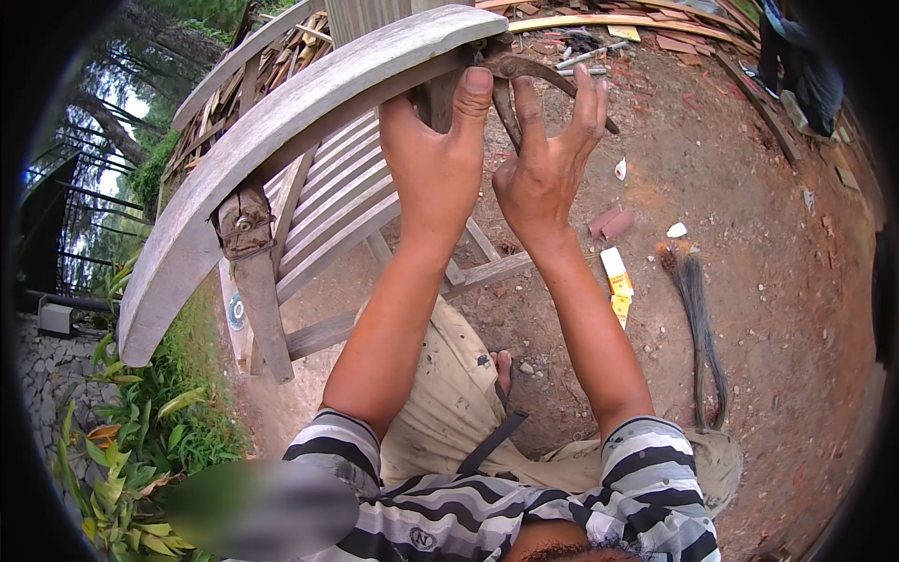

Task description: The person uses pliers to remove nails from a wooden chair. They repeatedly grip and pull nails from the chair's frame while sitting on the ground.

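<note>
A weathered grey wooden chair (pixel 346 192) with a slatted seat lies tipped in front of me, its long curved rail (pixel 281 103) sweeping from upper middle to lower left. My left hand (pixel 433 169) grips a short wooden post (pixel 436 101) under the rail's far end, thumb pointing up. In my right hand (pixel 548 164) are rusty metal pincers (pixel 513 67), their handles spread and my fingers about them. The pincers' jaws are at the joint beneath the rail end; what they bite on is too small to tell. A bolt (pixel 243 224) shows in the split joint at left.
On the dirt to the right lie a dark long-bristled brush (pixel 698 318), a yellow-and-white packet (pixel 616 281) and reddish block pieces (pixel 611 222). Scrap timber (pixel 637 21) lines the back. Another person (pixel 801 66) is at the far right. Green plants (pixel 122 459) grow at left.
</note>
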Action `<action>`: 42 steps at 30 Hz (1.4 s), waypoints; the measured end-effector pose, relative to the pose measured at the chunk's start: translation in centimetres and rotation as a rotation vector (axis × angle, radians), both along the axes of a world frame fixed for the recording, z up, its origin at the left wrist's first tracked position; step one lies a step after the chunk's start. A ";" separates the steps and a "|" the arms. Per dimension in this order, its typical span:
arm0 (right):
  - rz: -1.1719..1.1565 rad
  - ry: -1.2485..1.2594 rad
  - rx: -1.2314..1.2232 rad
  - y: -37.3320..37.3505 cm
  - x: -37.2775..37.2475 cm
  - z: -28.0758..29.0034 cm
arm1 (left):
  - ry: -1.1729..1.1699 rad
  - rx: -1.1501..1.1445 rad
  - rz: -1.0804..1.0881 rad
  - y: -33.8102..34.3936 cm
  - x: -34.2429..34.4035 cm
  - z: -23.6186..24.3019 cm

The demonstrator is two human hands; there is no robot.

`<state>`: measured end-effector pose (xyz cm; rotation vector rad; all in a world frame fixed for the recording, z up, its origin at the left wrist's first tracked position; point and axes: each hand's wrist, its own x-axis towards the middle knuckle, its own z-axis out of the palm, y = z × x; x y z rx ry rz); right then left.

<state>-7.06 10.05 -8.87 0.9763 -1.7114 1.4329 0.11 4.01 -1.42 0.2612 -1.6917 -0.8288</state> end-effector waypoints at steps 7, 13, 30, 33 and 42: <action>-0.009 0.033 0.036 0.9 -0.8 0.2 | -0.109 -0.032 0.176 5.5 1.1 -1.3; -0.049 0.064 0.086 1.3 -1.2 0.3 | -0.309 0.210 0.037 4.8 0.5 -0.3; 0.561 0.001 0.311 5.9 -11.2 1.8 | -0.175 0.109 -0.038 3.3 -0.4 -2.7; 0.604 0.019 0.279 5.9 -12.8 2.1 | -0.166 0.102 -0.069 3.7 -1.1 -3.0; 0.662 0.064 0.227 5.0 -14.5 2.6 | 0.007 0.142 -0.301 3.6 -3.5 -3.4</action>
